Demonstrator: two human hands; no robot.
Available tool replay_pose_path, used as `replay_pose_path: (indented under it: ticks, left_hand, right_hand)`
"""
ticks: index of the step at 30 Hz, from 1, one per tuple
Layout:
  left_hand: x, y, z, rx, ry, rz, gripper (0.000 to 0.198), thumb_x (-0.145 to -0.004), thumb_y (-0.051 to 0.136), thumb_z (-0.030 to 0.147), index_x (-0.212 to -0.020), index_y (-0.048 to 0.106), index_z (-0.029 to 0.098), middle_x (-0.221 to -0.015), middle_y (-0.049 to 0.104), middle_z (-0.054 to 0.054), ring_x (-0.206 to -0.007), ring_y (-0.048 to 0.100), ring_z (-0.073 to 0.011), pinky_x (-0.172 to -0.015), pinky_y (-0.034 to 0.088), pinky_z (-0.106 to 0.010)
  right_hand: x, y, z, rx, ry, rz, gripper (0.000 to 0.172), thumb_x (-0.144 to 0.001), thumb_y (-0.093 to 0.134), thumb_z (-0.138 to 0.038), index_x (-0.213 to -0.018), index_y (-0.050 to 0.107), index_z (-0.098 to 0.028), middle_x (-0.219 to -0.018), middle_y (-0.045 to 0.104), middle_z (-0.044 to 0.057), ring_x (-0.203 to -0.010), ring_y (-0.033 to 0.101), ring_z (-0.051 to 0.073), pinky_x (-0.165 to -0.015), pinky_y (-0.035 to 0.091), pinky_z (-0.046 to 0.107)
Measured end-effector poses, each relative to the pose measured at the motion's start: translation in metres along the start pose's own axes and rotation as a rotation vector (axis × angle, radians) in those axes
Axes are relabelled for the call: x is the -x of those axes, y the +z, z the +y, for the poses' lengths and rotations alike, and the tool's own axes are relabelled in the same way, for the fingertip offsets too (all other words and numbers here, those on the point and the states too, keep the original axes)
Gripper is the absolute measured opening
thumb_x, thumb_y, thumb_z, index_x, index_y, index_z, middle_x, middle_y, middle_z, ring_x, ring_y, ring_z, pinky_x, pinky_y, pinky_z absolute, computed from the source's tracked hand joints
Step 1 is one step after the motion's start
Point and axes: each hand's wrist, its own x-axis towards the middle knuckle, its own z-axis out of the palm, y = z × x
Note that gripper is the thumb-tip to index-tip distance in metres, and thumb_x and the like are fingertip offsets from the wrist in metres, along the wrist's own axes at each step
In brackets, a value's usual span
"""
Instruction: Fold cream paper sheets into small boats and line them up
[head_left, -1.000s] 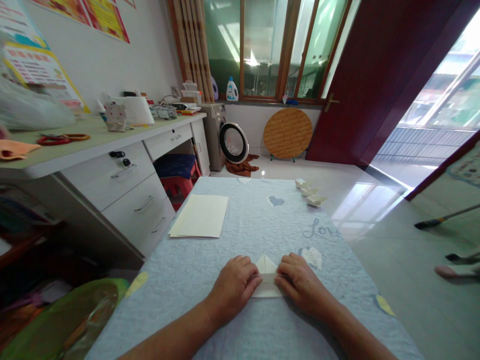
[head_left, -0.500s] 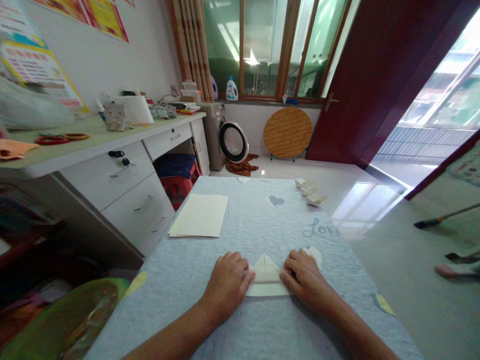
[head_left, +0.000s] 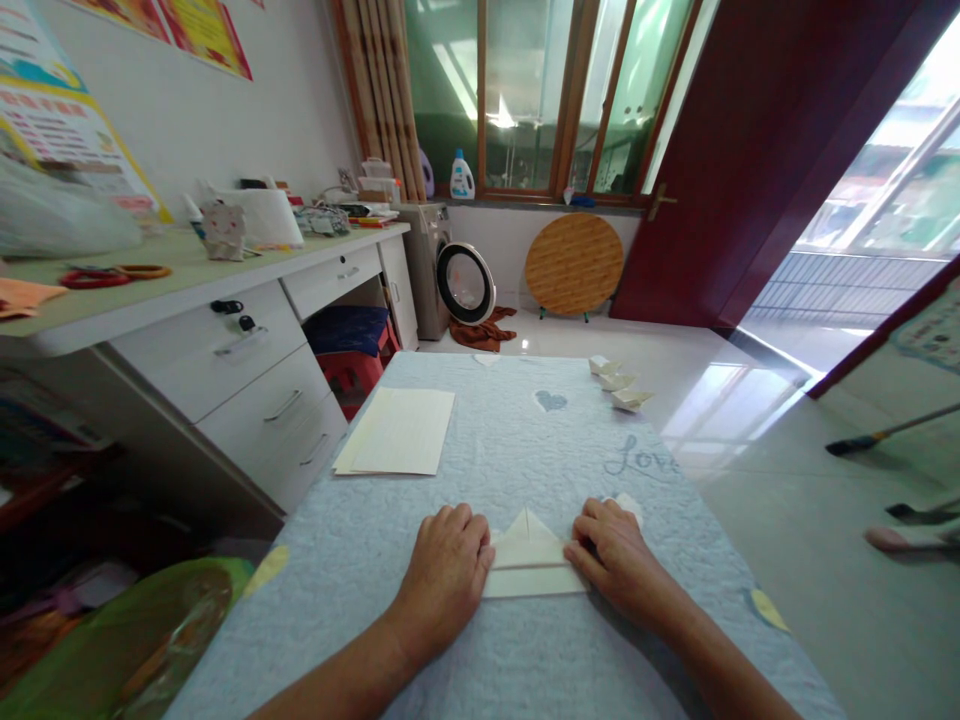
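Note:
A partly folded sheet of paper (head_left: pixel 529 560) lies in front of me, with a triangular peak pointing away and a straight folded band along its near side. My left hand (head_left: pixel 448 560) is closed at its left end, thumb along the edge. At the right end my right hand (head_left: pixel 616 552) grips it with thumb and bent fingers. The fingertips beneath the paper are hidden. Beyond, on the left, rests a stack of lined paper sheets (head_left: pixel 401 430). Several small folded paper boats (head_left: pixel 631 399) stand in a row at the table's far right corner.
A light blue cloth (head_left: pixel 525 660) covers the table. Left of it are a green bin (head_left: pixel 187 600) and a white desk (head_left: pixel 247 370) with scissors (head_left: pixel 94 277) on top. A red stool (head_left: pixel 360 370), an open washing machine (head_left: pixel 431 280) and a round wooden tabletop (head_left: pixel 574 262) stand farther back.
My left hand has shifted slightly left, and its thumb has drawn back toward the paper's edge. More of the folded band shows between my hands. The right hand has barely moved.

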Motion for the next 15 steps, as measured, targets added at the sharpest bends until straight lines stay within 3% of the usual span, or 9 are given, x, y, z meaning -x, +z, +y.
replay_pose_path:
  ticks: [2,4,6,9,11,15]
  left_hand:
    - [0.001,0.003,-0.001,0.019,0.012,0.029,0.012,-0.090,0.052,0.017,-0.098,0.061,0.019,-0.099,0.060,-0.006,-0.094,0.051,-0.0243,-0.085,0.039,-0.041]
    - [0.001,0.006,-0.003,0.028,0.075,0.066,0.028,-0.089,0.052,0.011,-0.114,0.058,0.021,-0.105,0.060,-0.006,-0.097,0.050,-0.0240,-0.088,0.040,-0.041]
    - [0.001,0.009,-0.004,0.014,0.190,0.086,0.041,-0.090,0.051,0.006,-0.125,0.054,0.026,-0.109,0.059,-0.005,-0.099,0.050,-0.0231,-0.088,0.041,-0.040]
    - [0.001,0.011,-0.006,-0.050,0.393,0.069,0.035,-0.094,0.053,0.012,-0.123,0.057,0.031,-0.102,0.060,-0.003,-0.095,0.051,-0.0216,-0.085,0.041,-0.037]
    - [0.000,0.010,-0.006,-0.107,0.482,0.050,0.025,-0.096,0.056,0.021,-0.119,0.060,0.031,-0.095,0.060,-0.002,-0.090,0.052,-0.0208,-0.081,0.041,-0.036]
    - [0.001,0.010,-0.006,-0.194,0.555,0.079,0.020,-0.095,0.059,0.027,-0.115,0.061,0.026,-0.090,0.060,-0.002,-0.085,0.053,-0.0206,-0.077,0.042,-0.035]
  right_hand:
    - [0.000,-0.001,-0.001,-0.002,0.003,-0.002,0.014,-0.088,0.060,-0.020,-0.075,0.062,-0.018,-0.086,0.060,0.005,-0.086,0.051,0.022,-0.076,0.033,0.035]
    - [0.001,-0.001,-0.002,-0.002,0.006,-0.003,0.014,-0.088,0.060,-0.020,-0.074,0.061,-0.018,-0.085,0.059,0.005,-0.086,0.051,0.022,-0.076,0.034,0.035]
    - [0.001,-0.001,-0.002,-0.004,0.011,0.013,0.011,-0.087,0.061,-0.020,-0.076,0.059,-0.018,-0.086,0.059,0.005,-0.086,0.050,0.022,-0.076,0.034,0.036]
    - [0.000,0.002,-0.004,0.009,-0.017,0.089,0.009,-0.082,0.063,-0.012,-0.086,0.059,-0.018,-0.091,0.059,0.005,-0.089,0.050,0.023,-0.080,0.035,0.036]
    - [0.001,0.006,-0.006,0.031,-0.108,0.106,0.016,-0.082,0.060,-0.006,-0.091,0.060,-0.020,-0.094,0.059,0.005,-0.091,0.049,0.022,-0.082,0.035,0.035]
    - [0.004,0.012,-0.010,0.090,-0.364,-0.006,0.014,-0.091,0.055,-0.010,-0.091,0.062,-0.022,-0.090,0.059,0.002,-0.083,0.050,0.018,-0.076,0.034,0.030]
